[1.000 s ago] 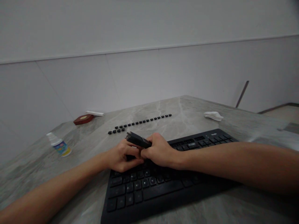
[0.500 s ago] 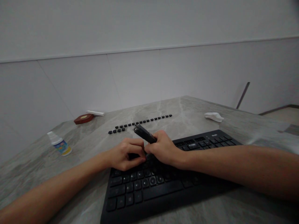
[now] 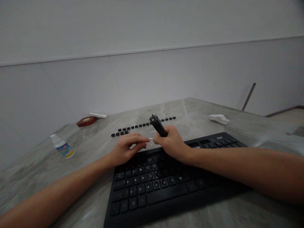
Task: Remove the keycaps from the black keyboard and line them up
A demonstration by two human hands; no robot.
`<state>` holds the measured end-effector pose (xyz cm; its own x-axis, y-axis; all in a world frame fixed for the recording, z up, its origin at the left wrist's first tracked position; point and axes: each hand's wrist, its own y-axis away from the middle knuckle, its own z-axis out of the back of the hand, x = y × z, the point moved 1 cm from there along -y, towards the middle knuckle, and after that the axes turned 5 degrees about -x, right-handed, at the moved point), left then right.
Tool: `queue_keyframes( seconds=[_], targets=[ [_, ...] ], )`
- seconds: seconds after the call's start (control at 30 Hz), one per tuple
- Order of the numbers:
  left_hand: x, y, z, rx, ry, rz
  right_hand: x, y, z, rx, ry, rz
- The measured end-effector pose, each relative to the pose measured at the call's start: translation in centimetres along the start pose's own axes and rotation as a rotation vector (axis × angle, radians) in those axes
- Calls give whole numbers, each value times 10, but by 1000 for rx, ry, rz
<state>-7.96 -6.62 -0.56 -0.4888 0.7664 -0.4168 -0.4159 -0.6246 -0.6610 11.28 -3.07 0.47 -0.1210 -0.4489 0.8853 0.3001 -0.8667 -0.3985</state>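
Near the keyboard's back edge, my left hand (image 3: 130,147) is closed in a pinch on what looks like a small black keycap (image 3: 145,146), mostly hidden by the fingers. My right hand (image 3: 173,144) is wrapped round a slim black tool (image 3: 158,125) whose forked end with a bit of metal points up and away; its lower end is hidden. Something small and clear shows between the two hands. Below them lies the black keyboard (image 3: 166,190). Several of its key places show pale round spots where caps are off. Beyond the hands, several black keycaps (image 3: 136,126) lie in rows.
A white spray bottle (image 3: 63,147) with a blue and yellow label is at the left. Behind it are a reddish-brown box (image 3: 86,121) and a white strip (image 3: 98,115). A crumpled white tissue (image 3: 218,119) lies at the right on the grey marbled table (image 3: 197,122). A wall closes off the back.
Both hands have lifted from the middle keys toward the keyboard's back edge and moved apart slightly. The black tool has swung more upright and to the right.
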Motion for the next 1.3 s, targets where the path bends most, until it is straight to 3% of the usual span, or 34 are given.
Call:
queue_keyframes(
  seconds=[0.27, 0.53, 0.73, 0.93, 1.07, 1.3],
  targets=[
    [24, -2, 17, 65, -54, 57, 0, 0, -1, -20, 11, -17],
    [48, 10, 18, 220, -225, -128, 2, 2, 1, -19, 27, -18],
    [59, 14, 18, 144, -382, -183, 3, 1, 0, -16, 21, -24],
    [70, 15, 20, -14, -696, 89, 1, 0, -1, -13, 70, -18],
    [76, 12, 20, -21, -732, 253, 0, 0, -1, -16, 76, -17],
    [91, 10, 25, -52, -772, 385, 0, -1, -1, 0, 56, -7]
  ],
)
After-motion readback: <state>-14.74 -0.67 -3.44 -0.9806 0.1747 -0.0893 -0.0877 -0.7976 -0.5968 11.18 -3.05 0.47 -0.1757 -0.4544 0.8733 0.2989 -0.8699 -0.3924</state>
